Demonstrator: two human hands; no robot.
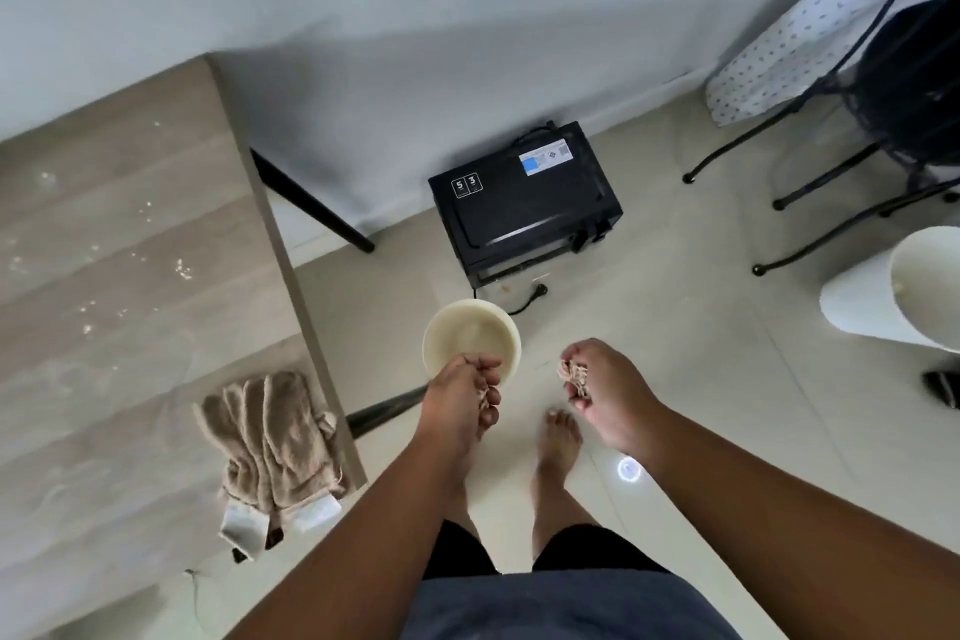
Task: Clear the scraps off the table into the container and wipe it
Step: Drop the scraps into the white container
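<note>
Scraps (pixel 573 376): one pale clump pinched in the right hand (pixel 605 392), fingers curled round it, held over the floor (pixel 675 353); a few more bits sit between the fingers of the left hand (pixel 462 398). Many small white crumbs (pixel 182 269) lie scattered on the table (pixel 130 234), too many and too tiny to count. One cream bowl (pixel 470 335), gripped at its near rim by the left hand, fingers curled over the edge, held off the table's right side above the floor. Hands apart, side by side. One beige cloth (pixel 272 437) crumpled at the table's near right corner, part hanging over the edge, white tags at its lower end. One black appliance (pixel 524 203) on the floor by the wall, sticker reads "5 3"; a second blue-white label is too small to read. One white bin (pixel 893 296) at the right. Two bare feet (pixel 557 437) below the hands
</note>
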